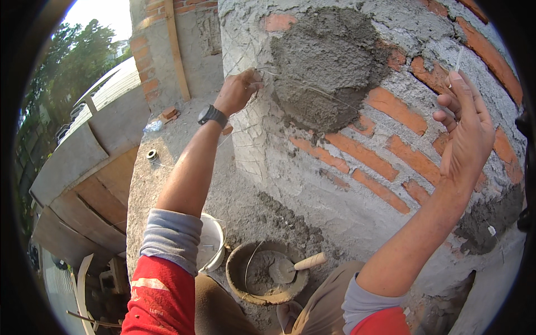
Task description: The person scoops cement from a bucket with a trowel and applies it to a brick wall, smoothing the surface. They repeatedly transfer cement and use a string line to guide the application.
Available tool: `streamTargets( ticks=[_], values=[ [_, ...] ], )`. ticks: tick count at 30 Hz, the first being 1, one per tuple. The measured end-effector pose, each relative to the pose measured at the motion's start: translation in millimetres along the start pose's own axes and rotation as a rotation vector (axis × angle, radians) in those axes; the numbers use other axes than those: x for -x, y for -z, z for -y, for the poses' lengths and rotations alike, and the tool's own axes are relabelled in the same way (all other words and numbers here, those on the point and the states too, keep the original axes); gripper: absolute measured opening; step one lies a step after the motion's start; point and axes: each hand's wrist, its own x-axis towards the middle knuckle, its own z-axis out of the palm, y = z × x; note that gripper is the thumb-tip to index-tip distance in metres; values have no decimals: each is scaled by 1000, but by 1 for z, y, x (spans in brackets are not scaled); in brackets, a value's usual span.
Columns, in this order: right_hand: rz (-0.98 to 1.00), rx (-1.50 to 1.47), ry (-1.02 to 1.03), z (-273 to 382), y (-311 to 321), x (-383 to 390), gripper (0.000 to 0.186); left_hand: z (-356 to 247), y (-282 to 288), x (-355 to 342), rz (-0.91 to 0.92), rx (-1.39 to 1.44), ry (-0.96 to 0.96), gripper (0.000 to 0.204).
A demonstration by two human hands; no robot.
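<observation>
Six o'clock, low: mortar bowl, trowel resting in it. Right hand, between two and three o'clock: fingertips pinching thin pale strip, which juts toward twelve; other fingers loosely curled. Left hand, eleven o'clock: fingers curled together; grip hidden, cannot tell. Thin line just off left fingertips, slanting toward four o'clock across mortar patch on brick wall.

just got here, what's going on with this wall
At a brick wall, a person's right hand is raised, pinching what looks like thin pale string. The left hand is raised too and seems to hold string. A thick patch of grey mortar sits on the wall between them. Below, a trowel rests in a round tub.
</observation>
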Motion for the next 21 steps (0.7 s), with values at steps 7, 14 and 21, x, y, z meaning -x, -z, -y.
streamTargets(
  ticks=[7,14,21],
  values=[
    [11,10,15,2,1,0,39,-16,-6,1,-167,121,-10,45],
    [6,24,1,3,-4,2,39,-15,-3,7,-180,222,81,50],
    [92,43,-15,7,-17,8,40,-11,-1,9,-277,201,83,47]
  ],
)
